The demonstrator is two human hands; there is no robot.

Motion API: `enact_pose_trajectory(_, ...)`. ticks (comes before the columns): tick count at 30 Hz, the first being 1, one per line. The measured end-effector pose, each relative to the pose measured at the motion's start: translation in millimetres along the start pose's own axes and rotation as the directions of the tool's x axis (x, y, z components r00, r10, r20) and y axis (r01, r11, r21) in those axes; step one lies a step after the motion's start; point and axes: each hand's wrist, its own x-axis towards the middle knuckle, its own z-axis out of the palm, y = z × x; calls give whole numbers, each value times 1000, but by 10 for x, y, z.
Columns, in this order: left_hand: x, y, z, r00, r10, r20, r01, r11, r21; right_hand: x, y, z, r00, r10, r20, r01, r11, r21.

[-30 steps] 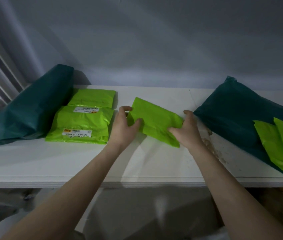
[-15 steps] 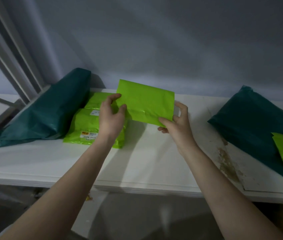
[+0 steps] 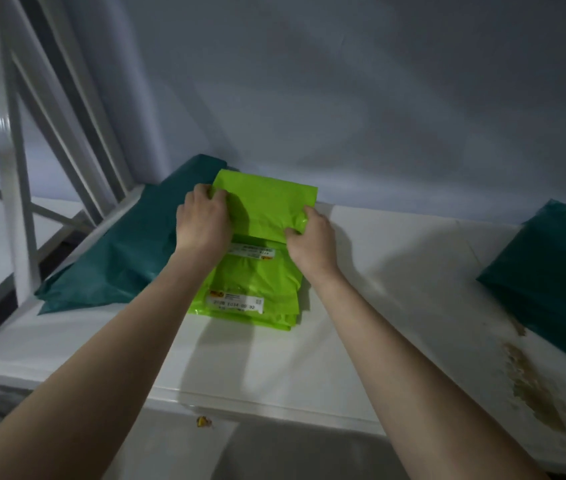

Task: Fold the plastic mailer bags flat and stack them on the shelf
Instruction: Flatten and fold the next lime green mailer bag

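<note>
A folded lime-green mailer bag (image 3: 267, 206) lies over the far end of a stack of lime-green mailers (image 3: 257, 289) with white labels, on the white shelf (image 3: 395, 289). My left hand (image 3: 203, 223) grips the folded bag's left edge. My right hand (image 3: 309, 240) pinches its near right corner. Both hands press it down toward the stack; the stack's far part is hidden under it.
A large dark teal bag (image 3: 136, 251) lies left of the stack, against a white diagonal frame (image 3: 49, 109). Another dark teal bag (image 3: 558, 271) sits at the right edge. A brown stain (image 3: 530, 386) marks the shelf's right front. The grey wall (image 3: 343, 98) stands close behind.
Both hands carried the folded green bag from the shelf's middle up and left, then lowered it onto the far end of the green stack. The view has shifted left.
</note>
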Motion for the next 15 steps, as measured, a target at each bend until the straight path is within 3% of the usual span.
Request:
enact_pose_trajectory(8,61,54,109,977,189,99,-194,980,37,99,149,223,998,25,50,-13,973,-229)
enact_pose_trajectory(12,1,38,238,967,145,210,-160,986,54,98,200,258,998,-8,58,25,958,-286)
enact_pose_trajectory(15,-30,44,268,968,121,218,-138,989,62,98,205,262,996,-8,91,33,960,-279)
